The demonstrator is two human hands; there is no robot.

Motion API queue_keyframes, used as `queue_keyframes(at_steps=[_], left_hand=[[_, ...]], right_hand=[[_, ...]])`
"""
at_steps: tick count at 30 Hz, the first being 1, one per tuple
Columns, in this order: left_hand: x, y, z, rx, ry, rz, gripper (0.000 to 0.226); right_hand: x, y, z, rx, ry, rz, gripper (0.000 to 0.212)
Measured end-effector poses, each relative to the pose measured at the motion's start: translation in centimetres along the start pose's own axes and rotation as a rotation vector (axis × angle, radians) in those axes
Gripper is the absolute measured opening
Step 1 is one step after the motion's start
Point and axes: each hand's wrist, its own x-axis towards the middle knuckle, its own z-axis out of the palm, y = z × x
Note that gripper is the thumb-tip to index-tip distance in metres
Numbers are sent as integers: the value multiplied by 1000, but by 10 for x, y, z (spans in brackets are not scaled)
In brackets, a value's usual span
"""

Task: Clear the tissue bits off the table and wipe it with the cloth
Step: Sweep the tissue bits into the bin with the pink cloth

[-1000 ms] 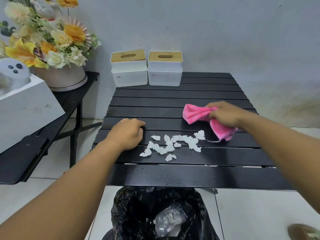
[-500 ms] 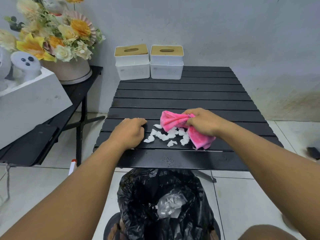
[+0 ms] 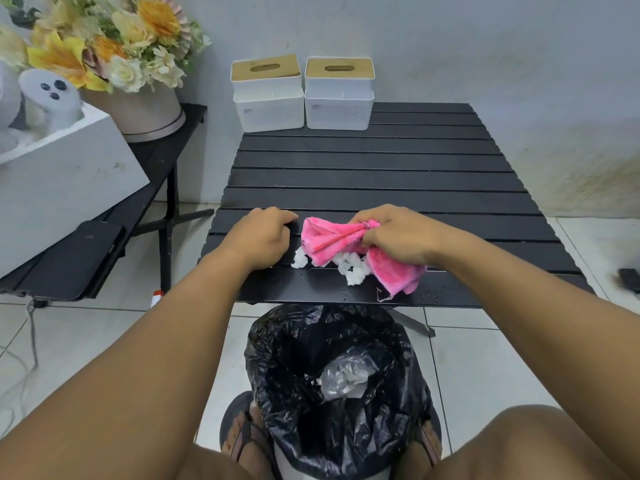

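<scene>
A pink cloth [image 3: 325,242] lies bunched on the black slatted table [image 3: 374,174], and my right hand [image 3: 394,237] grips it near the front edge. White tissue bits [image 3: 353,268] are heaped in a small pile against the cloth's near side, with one clump [image 3: 299,259] beside my left hand. My left hand [image 3: 261,237] rests curled on the table just left of the cloth, with nothing seen in it. A bin lined with a black bag [image 3: 339,375] stands on the floor right below the table's front edge.
Two white tissue boxes [image 3: 301,95] with wooden lids stand at the table's back left. A black side table [image 3: 156,161] on the left carries a flower pot [image 3: 138,109] and a white box [image 3: 62,174]. My sandalled feet flank the bin.
My right hand has dragged the pink cloth left and toward the front edge, sweeping the scattered tissue bits into a tight pile beside my left hand, which stayed put.
</scene>
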Motion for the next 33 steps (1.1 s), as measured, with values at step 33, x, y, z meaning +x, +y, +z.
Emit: queue_keyframes(at_steps=[33], left_hand=[[-27, -14, -10, 88, -194, 21, 54]], right_hand=[[-2, -14, 16, -42, -103, -92, 30]])
